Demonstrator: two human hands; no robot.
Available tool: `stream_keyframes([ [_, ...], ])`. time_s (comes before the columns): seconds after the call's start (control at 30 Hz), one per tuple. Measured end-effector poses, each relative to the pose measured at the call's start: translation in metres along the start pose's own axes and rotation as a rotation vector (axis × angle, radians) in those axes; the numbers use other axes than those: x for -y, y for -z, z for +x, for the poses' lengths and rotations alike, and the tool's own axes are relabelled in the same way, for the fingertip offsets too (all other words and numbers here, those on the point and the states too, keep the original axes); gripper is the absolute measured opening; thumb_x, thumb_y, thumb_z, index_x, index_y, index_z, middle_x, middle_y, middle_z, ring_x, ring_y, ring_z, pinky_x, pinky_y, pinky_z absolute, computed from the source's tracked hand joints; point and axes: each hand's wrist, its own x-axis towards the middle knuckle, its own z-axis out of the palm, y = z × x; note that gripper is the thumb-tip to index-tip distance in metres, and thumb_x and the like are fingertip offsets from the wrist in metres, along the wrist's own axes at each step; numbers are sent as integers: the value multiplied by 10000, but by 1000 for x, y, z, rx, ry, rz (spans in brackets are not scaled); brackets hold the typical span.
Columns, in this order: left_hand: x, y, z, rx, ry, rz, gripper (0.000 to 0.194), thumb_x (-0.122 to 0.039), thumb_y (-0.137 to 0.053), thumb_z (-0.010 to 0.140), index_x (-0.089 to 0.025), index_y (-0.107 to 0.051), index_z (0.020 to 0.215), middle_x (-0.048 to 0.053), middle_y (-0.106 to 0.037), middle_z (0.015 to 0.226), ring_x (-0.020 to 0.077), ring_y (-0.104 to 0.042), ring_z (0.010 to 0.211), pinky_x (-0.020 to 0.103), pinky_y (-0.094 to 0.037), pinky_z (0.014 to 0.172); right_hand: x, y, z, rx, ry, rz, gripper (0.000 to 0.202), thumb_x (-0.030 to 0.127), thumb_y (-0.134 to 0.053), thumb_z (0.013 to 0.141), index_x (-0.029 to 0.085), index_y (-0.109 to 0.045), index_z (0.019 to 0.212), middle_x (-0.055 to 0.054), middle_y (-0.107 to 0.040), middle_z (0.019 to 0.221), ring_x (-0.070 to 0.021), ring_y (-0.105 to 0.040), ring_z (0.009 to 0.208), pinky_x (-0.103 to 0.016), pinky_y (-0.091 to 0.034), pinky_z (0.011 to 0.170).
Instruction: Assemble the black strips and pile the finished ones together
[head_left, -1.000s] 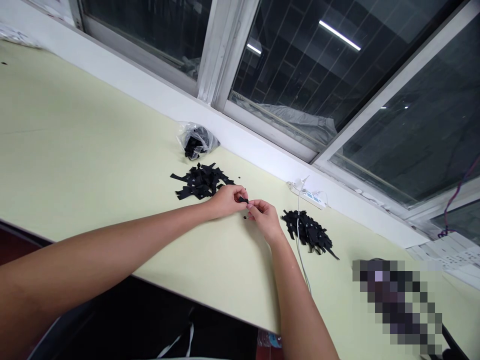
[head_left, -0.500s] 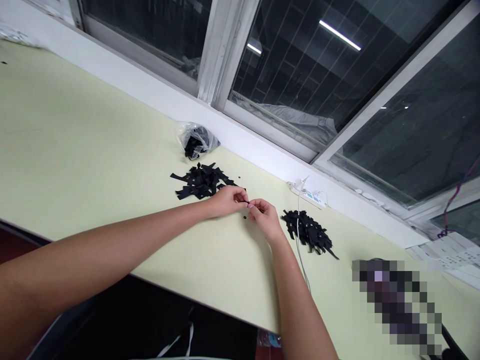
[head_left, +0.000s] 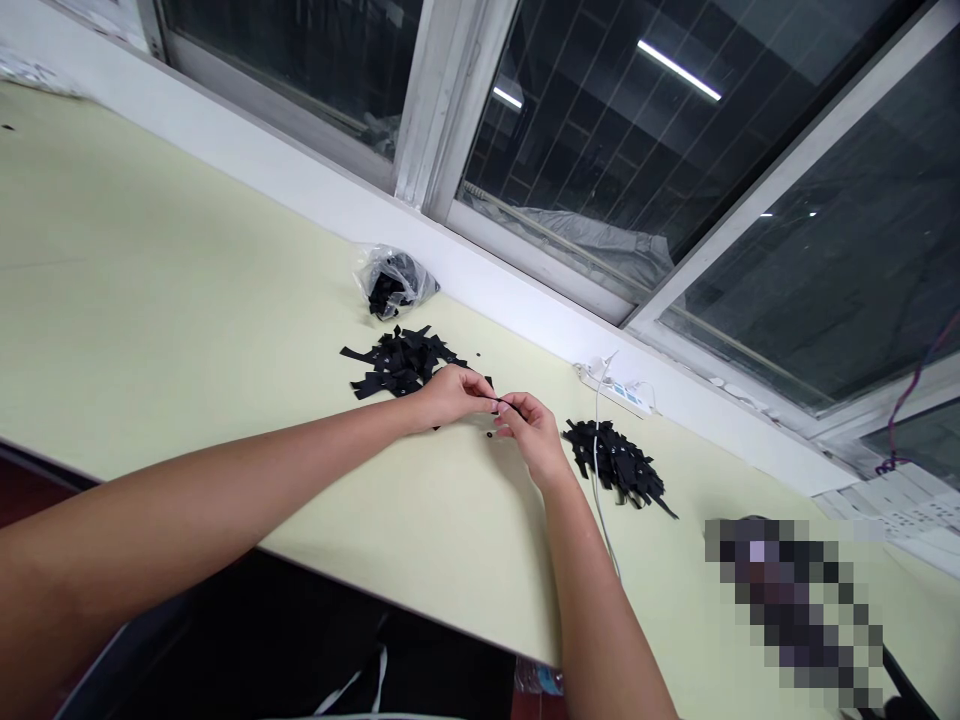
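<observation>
Over the table, my left hand (head_left: 452, 396) and my right hand (head_left: 531, 430) meet fingertip to fingertip. Both pinch one thin black strip (head_left: 511, 405), seen nearly edge-on and partly covered by the fingers. Just behind my left hand lies a loose pile of black strips (head_left: 405, 360). A second heap of black strips (head_left: 615, 462), some with small shiny spots, is to the right of my right hand. One tiny dark round piece (head_left: 490, 434) rests on the table below the fingertips.
A clear plastic bag (head_left: 394, 280) with black pieces stands by the wall. A white power strip (head_left: 619, 390) sits at the table's back edge, and its white cable (head_left: 598, 480) crosses the right heap. A pixelated dark object (head_left: 795, 600) lies at the right.
My left hand has shifted slightly and its fingers have straightened along the strip. More of the black strip shows between the two hands. The piles look the same.
</observation>
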Motion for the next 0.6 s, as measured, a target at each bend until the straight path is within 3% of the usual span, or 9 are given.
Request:
stream_keyframes([
  [0.33,2,-4,0,-20,-27,-17,208,-330,-772,680,-154,-677,739,11,-662,721,120,-581,680,258,-459,667,-2,0,2,-28,-1,-1,352,482,-770,684,202,-676,878,-17,-656,850,-147,-600,708,-286,-526,617],
  [0.6,-5,-5,-5,-26,-166,192,176,-315,-674,778,-146,-671,828,40,-682,823,145,-602,753,259,-460,671,-2,1,2,-58,-24,-6,380,497,-773,663,191,-684,869,-26,-661,834,-150,-589,709,-290,-518,636],
])
